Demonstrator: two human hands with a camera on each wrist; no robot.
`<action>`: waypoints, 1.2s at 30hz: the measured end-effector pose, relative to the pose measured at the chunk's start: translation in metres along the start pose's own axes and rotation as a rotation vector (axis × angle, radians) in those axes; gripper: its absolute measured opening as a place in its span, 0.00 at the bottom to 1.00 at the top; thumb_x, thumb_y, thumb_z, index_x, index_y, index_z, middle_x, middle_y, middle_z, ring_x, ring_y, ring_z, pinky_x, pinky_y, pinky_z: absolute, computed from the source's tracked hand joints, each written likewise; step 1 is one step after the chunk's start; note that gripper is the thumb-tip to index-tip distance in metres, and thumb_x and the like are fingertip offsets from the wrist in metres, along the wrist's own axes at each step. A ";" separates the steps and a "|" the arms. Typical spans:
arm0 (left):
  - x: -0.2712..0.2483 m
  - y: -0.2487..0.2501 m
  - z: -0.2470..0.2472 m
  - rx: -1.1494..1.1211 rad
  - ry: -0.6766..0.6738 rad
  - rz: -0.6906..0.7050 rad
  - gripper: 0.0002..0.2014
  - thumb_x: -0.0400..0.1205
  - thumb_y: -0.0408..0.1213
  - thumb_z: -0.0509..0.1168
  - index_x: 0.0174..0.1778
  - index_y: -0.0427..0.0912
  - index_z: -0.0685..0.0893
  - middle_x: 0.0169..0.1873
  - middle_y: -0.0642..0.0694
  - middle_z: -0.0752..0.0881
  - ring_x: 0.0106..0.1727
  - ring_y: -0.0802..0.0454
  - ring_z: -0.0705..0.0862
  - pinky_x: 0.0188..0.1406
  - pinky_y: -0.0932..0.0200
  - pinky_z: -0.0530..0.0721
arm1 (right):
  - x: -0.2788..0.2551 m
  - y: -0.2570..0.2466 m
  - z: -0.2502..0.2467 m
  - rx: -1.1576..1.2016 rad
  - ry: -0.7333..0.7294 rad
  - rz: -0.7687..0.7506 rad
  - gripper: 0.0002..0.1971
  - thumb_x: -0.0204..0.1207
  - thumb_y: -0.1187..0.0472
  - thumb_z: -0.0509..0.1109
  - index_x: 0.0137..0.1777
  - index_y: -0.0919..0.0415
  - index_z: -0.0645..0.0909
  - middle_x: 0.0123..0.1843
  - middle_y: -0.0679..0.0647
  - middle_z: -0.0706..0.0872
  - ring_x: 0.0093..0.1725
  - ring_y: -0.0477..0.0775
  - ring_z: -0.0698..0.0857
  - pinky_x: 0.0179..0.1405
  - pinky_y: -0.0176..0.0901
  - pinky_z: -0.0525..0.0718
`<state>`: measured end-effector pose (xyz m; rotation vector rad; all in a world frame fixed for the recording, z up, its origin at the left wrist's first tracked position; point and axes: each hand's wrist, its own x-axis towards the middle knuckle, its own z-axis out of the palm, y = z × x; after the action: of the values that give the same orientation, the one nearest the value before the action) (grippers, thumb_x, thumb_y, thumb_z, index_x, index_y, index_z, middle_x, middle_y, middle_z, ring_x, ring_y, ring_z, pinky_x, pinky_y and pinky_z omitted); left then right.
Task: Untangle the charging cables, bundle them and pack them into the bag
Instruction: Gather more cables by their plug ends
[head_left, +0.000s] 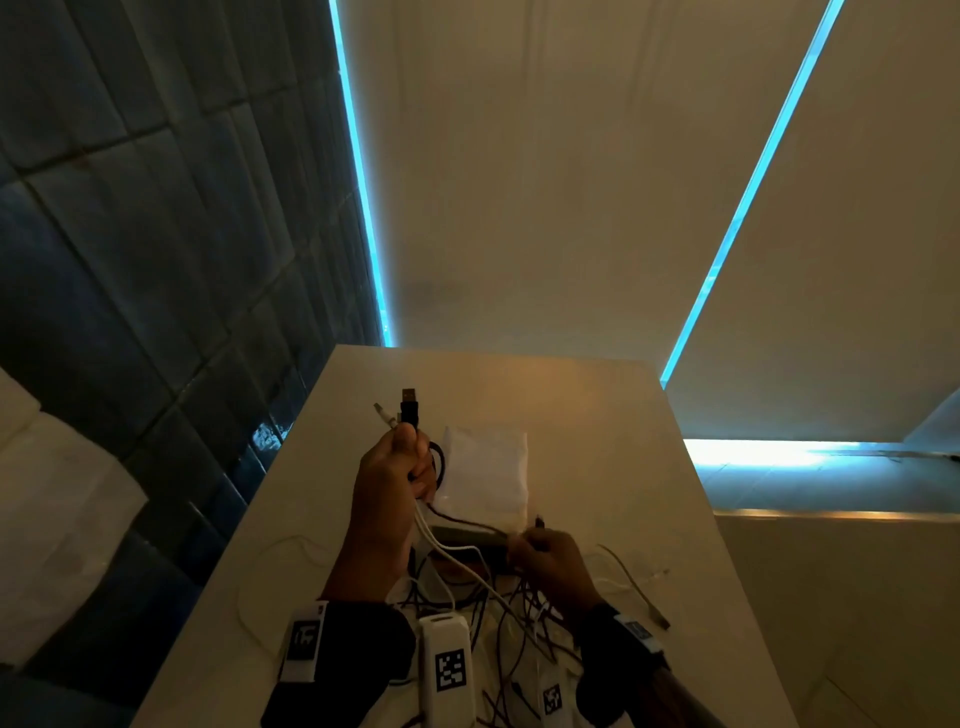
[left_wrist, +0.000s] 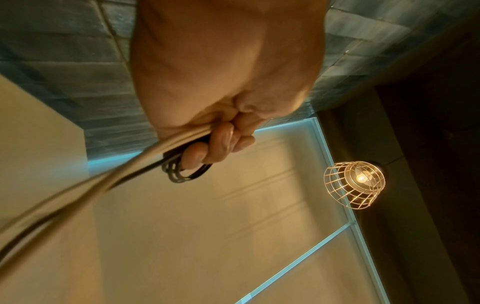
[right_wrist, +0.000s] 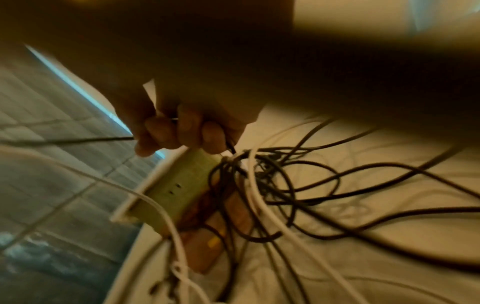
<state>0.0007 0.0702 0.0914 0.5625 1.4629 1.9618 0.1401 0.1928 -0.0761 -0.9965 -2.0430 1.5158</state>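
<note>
My left hand (head_left: 402, 470) is raised above the table and grips a bundle of black and white cables, with a black USB plug (head_left: 409, 408) and a white plug (head_left: 383, 415) sticking up out of the fist. In the left wrist view the fingers (left_wrist: 218, 144) curl round black cable loops (left_wrist: 185, 174). A dark cable (head_left: 467, 519) runs from that fist to my right hand (head_left: 540, 551), which pinches it low over the tangled pile of cables (head_left: 493, 613). The white bag (head_left: 488, 467) lies flat behind both hands.
A white table (head_left: 597, 415) carries everything; its left edge borders a dark tiled wall (head_left: 156, 234). A flat pale box (right_wrist: 179, 185) and an orange card (right_wrist: 207, 246) lie under the tangle. Tagged white devices (head_left: 447, 665) sit near my wrists. A stray cable (head_left: 634, 587) trails right.
</note>
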 end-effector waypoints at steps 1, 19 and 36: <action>0.001 -0.001 -0.001 0.055 0.009 0.000 0.20 0.90 0.36 0.46 0.30 0.41 0.65 0.17 0.54 0.63 0.19 0.58 0.57 0.21 0.62 0.58 | 0.000 -0.011 -0.002 0.059 0.036 0.011 0.17 0.74 0.53 0.70 0.23 0.52 0.82 0.22 0.46 0.79 0.24 0.41 0.76 0.28 0.36 0.73; 0.001 -0.024 0.004 -0.236 0.134 -0.228 0.18 0.89 0.38 0.49 0.33 0.38 0.71 0.24 0.46 0.79 0.32 0.45 0.76 0.41 0.48 0.76 | -0.022 -0.113 0.002 0.435 -0.315 -0.120 0.09 0.79 0.71 0.66 0.38 0.69 0.83 0.28 0.50 0.85 0.27 0.43 0.81 0.28 0.32 0.79; 0.016 -0.039 -0.009 -0.237 0.125 -0.154 0.18 0.90 0.37 0.47 0.32 0.41 0.66 0.23 0.51 0.67 0.20 0.57 0.64 0.25 0.59 0.62 | 0.008 0.006 0.036 -0.238 -0.353 0.128 0.20 0.86 0.58 0.60 0.30 0.47 0.76 0.33 0.47 0.80 0.35 0.43 0.78 0.40 0.38 0.74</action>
<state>-0.0077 0.0823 0.0515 0.2199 1.2799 2.0391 0.1120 0.1758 -0.0944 -1.0215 -2.4962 1.6365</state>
